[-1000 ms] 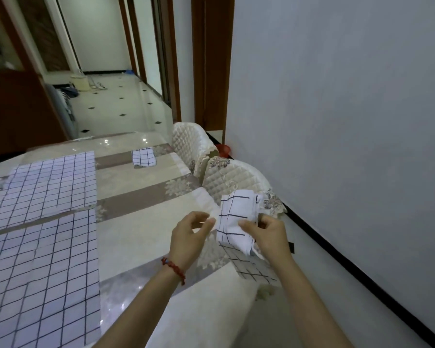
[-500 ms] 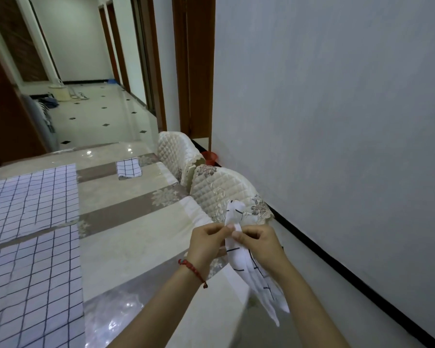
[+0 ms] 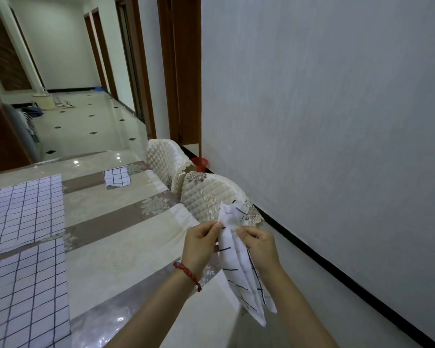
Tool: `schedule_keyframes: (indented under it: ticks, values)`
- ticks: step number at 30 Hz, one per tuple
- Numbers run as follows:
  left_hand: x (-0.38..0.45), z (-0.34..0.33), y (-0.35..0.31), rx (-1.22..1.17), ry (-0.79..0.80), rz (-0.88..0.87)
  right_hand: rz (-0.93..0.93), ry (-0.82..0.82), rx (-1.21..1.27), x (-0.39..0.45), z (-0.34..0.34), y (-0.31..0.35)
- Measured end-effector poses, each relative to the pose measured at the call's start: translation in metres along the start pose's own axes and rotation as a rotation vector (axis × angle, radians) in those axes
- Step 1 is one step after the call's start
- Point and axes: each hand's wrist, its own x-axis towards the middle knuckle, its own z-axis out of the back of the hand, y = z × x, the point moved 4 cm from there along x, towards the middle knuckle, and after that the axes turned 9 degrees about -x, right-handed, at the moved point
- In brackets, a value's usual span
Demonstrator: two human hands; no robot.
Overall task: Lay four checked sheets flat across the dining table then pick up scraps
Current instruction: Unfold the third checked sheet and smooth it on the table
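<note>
Both hands hold one white checked sheet (image 3: 239,262) that hangs in loose folds off the table's right edge. My left hand (image 3: 200,243) pinches its top from the left, my right hand (image 3: 259,244) pinches it from the right. Two checked sheets lie flat on the dining table (image 3: 121,237): one at the near left (image 3: 23,292), one beyond it (image 3: 23,209). A small folded checked sheet (image 3: 116,176) rests near the table's far end.
Two quilted cream chairs (image 3: 211,197) stand tucked along the table's right side, close to a white wall (image 3: 337,121). A red bin (image 3: 199,164) sits on the floor behind them. A tiled hallway runs beyond the table.
My left hand closed onto the sheet beside my right hand. The folded sheet dropped open and now hangs in long folds. The view shifted right.
</note>
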Motion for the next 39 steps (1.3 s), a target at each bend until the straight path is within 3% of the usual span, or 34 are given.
schedule_keyframes:
  ticks: [5, 10, 21, 23, 25, 28, 31, 33, 35, 39]
  values:
    - [0.016, 0.044, -0.012, -0.013, -0.235, -0.044, 0.010, -0.242, -0.018, 0.005, 0.036, 0.004]
    - [0.032, 0.089, -0.023, -0.059, -0.376, -0.017, 0.028, -0.368, -0.105, 0.014, 0.072, 0.000]
    - [0.045, 0.101, -0.054, -0.046, -0.401, -0.105, -0.038, -0.363, -0.099, 0.007, 0.079, -0.001]
    - [0.048, 0.103, -0.051, 0.078, -0.427, -0.081, -0.008, -0.339, -0.103, 0.008, 0.077, 0.005]
    - [0.044, 0.095, -0.051, 0.350, -0.434, -0.142, 0.030, -0.300, -0.120, 0.010, 0.072, 0.011]
    - [0.022, 0.047, -0.049, 0.542, -0.219, -0.309, 0.087, -0.225, -0.151, 0.012, 0.060, 0.021]
    - [-0.003, -0.010, -0.025, 0.587, 0.150, -0.202, 0.118, -0.165, -0.204, 0.013, 0.048, 0.024]
    - [-0.012, -0.032, -0.008, 0.620, 0.302, -0.108, 0.113, -0.155, -0.224, 0.010, 0.043, 0.027]
    - [-0.017, -0.045, 0.001, 0.586, 0.362, -0.074, 0.111, -0.154, -0.243, 0.009, 0.039, 0.029]
    - [-0.019, -0.053, 0.001, 0.438, 0.330, -0.156, 0.095, -0.135, -0.184, 0.005, 0.036, 0.030]
